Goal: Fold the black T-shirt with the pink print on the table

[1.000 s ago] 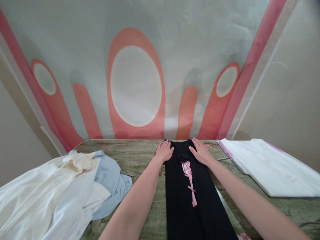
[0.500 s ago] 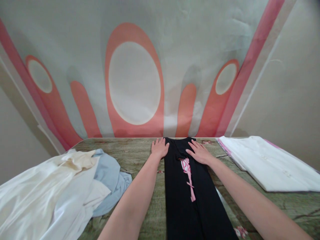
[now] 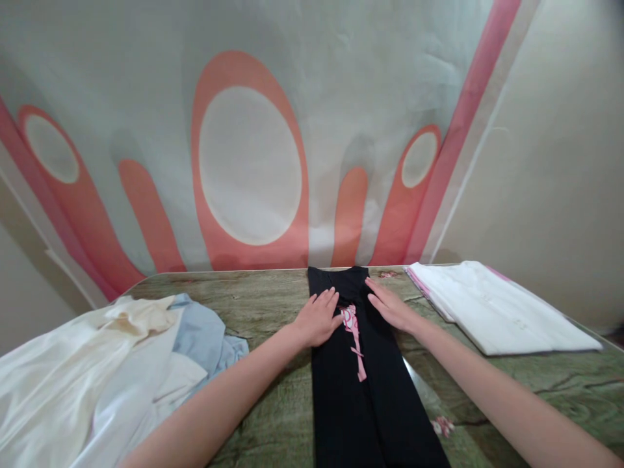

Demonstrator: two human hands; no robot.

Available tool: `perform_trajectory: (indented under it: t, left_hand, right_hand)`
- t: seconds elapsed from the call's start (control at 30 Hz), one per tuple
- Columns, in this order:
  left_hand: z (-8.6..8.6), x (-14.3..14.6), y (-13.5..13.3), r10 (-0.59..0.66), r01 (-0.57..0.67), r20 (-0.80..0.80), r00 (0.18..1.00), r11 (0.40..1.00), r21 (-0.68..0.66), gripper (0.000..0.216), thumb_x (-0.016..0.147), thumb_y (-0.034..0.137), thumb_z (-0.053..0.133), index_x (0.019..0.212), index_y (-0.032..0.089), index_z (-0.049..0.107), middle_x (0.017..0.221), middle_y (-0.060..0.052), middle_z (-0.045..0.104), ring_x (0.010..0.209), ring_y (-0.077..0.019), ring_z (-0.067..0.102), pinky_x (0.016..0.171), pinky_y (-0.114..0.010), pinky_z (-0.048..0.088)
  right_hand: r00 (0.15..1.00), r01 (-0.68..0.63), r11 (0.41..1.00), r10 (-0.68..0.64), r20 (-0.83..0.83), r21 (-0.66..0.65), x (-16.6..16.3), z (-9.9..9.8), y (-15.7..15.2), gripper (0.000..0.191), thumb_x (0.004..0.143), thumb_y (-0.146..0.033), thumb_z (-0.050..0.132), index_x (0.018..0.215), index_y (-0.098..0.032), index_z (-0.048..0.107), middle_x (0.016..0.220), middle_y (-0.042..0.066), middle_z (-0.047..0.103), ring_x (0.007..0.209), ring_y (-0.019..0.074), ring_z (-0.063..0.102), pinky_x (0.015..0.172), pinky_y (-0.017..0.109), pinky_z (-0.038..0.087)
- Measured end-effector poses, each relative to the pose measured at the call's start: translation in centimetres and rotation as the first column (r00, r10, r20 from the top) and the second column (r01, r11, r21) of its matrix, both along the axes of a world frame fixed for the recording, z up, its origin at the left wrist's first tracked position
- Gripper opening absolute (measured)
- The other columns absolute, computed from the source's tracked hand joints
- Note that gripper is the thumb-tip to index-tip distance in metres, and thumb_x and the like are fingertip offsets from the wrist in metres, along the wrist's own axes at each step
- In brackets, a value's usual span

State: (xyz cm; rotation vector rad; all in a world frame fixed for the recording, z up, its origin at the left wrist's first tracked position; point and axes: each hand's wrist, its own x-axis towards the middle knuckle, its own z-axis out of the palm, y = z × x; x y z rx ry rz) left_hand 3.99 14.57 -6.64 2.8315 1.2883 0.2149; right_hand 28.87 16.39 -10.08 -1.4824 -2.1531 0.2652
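Observation:
A black garment with a pink print, probably a shirt (image 3: 341, 403), lies in a long narrow strip down the middle of the table, its sides folded inward. My left hand (image 3: 319, 318) rests flat on its left part, fingers stretched across the cloth beside the print. At its right edge near the far end, my right hand (image 3: 390, 304) lies with straight fingers touching the fabric. Neither hand grips anything. The garment's near end runs out of view at the bottom.
Left on the wood-patterned table (image 3: 273, 396) is a loose heap of cream and white clothes (image 3: 63, 377) with a light blue garment (image 3: 202, 331). At right lies a flat stack of folded white clothes (image 3: 492, 309). A wall with a pink and grey pattern (image 3: 248, 162) rises behind the table.
My left hand has moved from the garment's far left edge inward and nearer onto the cloth. My right hand stays by the right edge. The view has shifted slightly right.

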Motion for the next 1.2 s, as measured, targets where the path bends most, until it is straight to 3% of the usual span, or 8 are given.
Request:
perform_trajectory:
  t: [0.17,0.3,0.63,0.77,0.97,1.2]
  left_hand:
    - [-0.5,-0.9,-2.8,-0.047,0.047,0.009,0.999,0.999,0.018,0.062,0.090,0.055,0.018,0.140,0.018,0.020,0.147,-0.008,0.017,0.134,-0.0209,0.015,0.107,-0.037,0.013]
    - [-1.0,-0.8,-3.3,-0.028,0.027,0.009,1.000,1.000,0.007,0.061,0.090,0.055,0.018,0.139,0.020,0.022,0.147,-0.007,0.017,0.134,-0.0215,0.015,0.107,-0.038,0.013]
    - [0.3,-1.6,-4.6,-0.066,0.065,-0.021,0.998,0.997,-0.040,0.054,0.090,0.051,0.026,0.139,0.027,0.023,0.146,-0.006,0.020,0.134,-0.0219,0.017,0.106,-0.041,0.016]
    - [1.1,-2.9,-7.6,-0.090,0.085,-0.052,0.995,0.992,-0.094,0.057,0.090,0.053,0.026,0.139,0.025,0.022,0.146,-0.007,0.017,0.134,-0.0223,0.015,0.106,-0.041,0.015]
    - [3.0,-5.5,-12.5,-0.230,0.224,-0.009,0.973,0.952,-0.207,0.054,0.089,0.052,0.030,0.139,0.033,0.021,0.147,-0.003,0.013,0.135,-0.0244,0.012,0.106,-0.044,0.016]
    - [3.1,-6.2,-13.6,-0.207,0.208,0.029,0.978,0.949,-0.239,0.052,0.090,0.050,0.032,0.138,0.034,0.023,0.147,-0.002,0.014,0.135,-0.0240,0.012,0.107,-0.045,0.015]
  right_hand:
    - [0.959,-0.150,0.986,0.161,0.235,-0.067,-1.7,1.2,-5.6,0.064,0.088,-0.055,0.025,0.141,-0.022,0.019,0.147,0.004,0.017,0.134,0.0202,0.015,0.109,0.041,0.015]
    - [0.938,-0.156,0.982,0.180,0.295,-0.105,-2.4,1.0,-7.1,0.067,0.086,-0.059,0.024,0.142,-0.022,0.016,0.147,0.005,0.017,0.134,0.0216,0.014,0.109,0.042,0.014]
    - [0.943,-0.147,0.985,0.167,0.289,-0.091,-2.3,1.1,-7.5,0.062,0.088,-0.057,0.023,0.141,-0.027,0.017,0.147,0.002,0.019,0.134,0.0207,0.014,0.109,0.044,0.012]
    - [0.943,-0.134,0.988,0.151,0.295,-0.076,-2.1,0.8,-7.6,0.062,0.087,-0.057,0.023,0.141,-0.027,0.017,0.147,0.001,0.017,0.135,0.0211,0.013,0.109,0.045,0.012]
    - [0.948,-0.095,0.994,0.108,0.300,-0.058,-1.9,0.2,-9.2,0.064,0.087,-0.057,0.024,0.141,-0.024,0.017,0.147,0.003,0.019,0.134,0.0223,0.014,0.110,0.045,0.009]
    - [0.922,-0.270,0.951,0.301,0.243,-0.150,-2.5,2.0,-13.9,0.061,0.088,-0.050,0.032,0.141,-0.029,0.012,0.147,0.000,0.016,0.134,0.0225,0.014,0.110,0.047,0.014]
